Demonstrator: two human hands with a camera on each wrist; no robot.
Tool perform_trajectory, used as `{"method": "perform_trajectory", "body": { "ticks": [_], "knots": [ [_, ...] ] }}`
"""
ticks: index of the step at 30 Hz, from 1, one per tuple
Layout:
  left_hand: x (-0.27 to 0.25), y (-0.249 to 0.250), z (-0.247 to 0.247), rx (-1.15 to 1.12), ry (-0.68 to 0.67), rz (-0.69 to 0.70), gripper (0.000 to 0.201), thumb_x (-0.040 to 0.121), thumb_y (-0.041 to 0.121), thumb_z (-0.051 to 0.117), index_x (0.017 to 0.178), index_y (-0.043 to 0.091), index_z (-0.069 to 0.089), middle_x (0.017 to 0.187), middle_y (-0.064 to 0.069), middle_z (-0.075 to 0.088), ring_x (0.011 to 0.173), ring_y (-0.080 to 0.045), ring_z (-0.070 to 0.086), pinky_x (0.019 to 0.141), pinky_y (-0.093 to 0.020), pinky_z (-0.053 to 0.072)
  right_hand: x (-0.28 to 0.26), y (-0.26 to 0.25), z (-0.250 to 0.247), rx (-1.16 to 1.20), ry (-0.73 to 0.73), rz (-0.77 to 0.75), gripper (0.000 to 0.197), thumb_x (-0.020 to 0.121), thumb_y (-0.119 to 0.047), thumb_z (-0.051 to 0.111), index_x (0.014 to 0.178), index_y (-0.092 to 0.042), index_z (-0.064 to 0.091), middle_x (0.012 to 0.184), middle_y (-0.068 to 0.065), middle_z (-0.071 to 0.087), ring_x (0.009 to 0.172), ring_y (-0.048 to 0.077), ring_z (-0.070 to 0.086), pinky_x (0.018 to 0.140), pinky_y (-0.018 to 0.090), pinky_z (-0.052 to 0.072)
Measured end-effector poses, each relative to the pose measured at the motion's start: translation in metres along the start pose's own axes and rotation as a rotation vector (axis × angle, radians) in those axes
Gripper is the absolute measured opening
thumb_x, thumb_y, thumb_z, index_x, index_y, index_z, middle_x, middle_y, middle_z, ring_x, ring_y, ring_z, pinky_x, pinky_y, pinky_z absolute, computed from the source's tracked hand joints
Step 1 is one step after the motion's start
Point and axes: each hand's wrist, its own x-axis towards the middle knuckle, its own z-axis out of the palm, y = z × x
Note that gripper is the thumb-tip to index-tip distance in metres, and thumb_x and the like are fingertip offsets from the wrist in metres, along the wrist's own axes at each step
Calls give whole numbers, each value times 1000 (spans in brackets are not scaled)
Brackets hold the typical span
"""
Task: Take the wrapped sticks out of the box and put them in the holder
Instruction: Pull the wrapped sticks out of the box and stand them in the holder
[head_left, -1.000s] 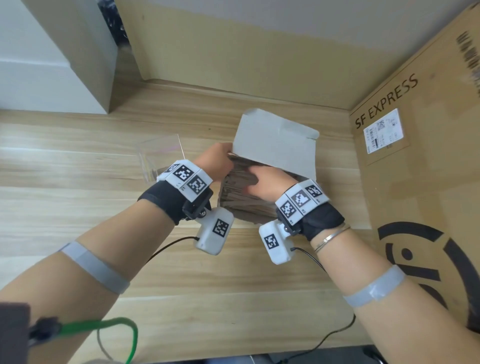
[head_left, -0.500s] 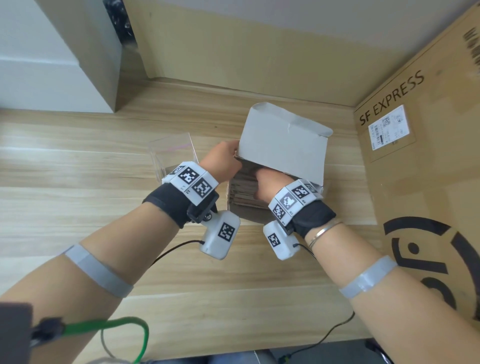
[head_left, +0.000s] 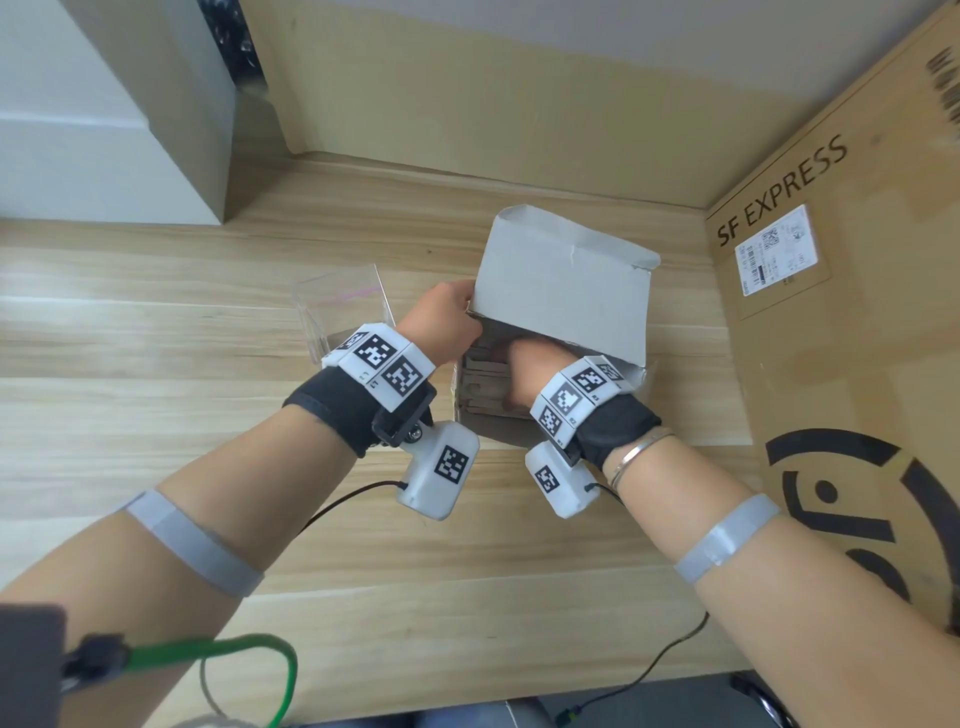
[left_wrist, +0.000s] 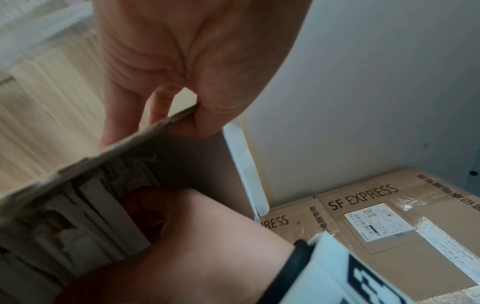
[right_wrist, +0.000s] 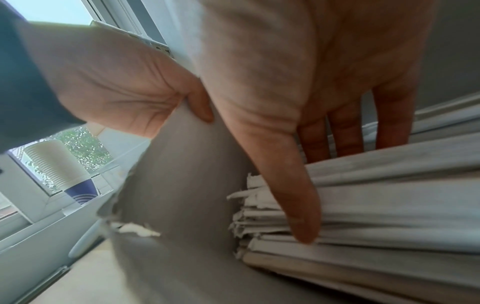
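Note:
A grey cardboard box stands at the middle of the wooden table with its lid flap up. It is packed with paper-wrapped sticks. My left hand pinches the box's left wall edge between thumb and fingers. My right hand is inside the box. Its thumb lies across the wrapped sticks near their ends, and its fingers go behind the top of the bunch, so it grips a bunch. The clear plastic holder stands just left of the box, behind my left wrist.
A large SF EXPRESS carton fills the right side, close to the box. A cardboard panel closes the back and a white block stands at the back left. Cables trail from the wrist cameras over the table's near part.
My right hand has pushed deeper into the box among the sticks. The lid flap stands higher. My left hand keeps its hold on the box edge.

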Motion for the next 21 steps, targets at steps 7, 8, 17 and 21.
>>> {"method": "perform_trajectory", "body": {
  "ticks": [7,8,17,21],
  "knots": [
    [0,-1,-1,12,3,-5,46,88,-7,37,130,6,50,123,-15,61,85,-30,59,52,-17,38,2,-3,4,-61,19,-22,23,85,-11,54,106,-11,63,101,8,65,93,25,64,75,31,49],
    [1,-2,-1,14,1,-10,47,88,-7,37,130,6,50,122,-15,61,77,-26,57,50,-17,38,1,-3,3,-69,1,-7,15,85,-9,53,96,-9,64,92,9,63,89,25,64,73,31,49],
    [9,-5,-1,-7,-9,-80,41,86,-6,36,122,4,53,100,-16,60,79,-26,54,60,-29,46,-3,-5,-1,-31,-87,-1,11,79,-14,60,88,-10,61,93,9,67,83,26,63,66,30,50],
    [12,-6,0,-13,-14,-96,39,87,-5,36,121,4,53,94,-12,57,79,-25,55,65,-33,48,-3,-4,0,-57,-136,-21,22,80,-15,61,101,-10,65,96,6,68,85,24,65,64,28,46]
  ]
}}
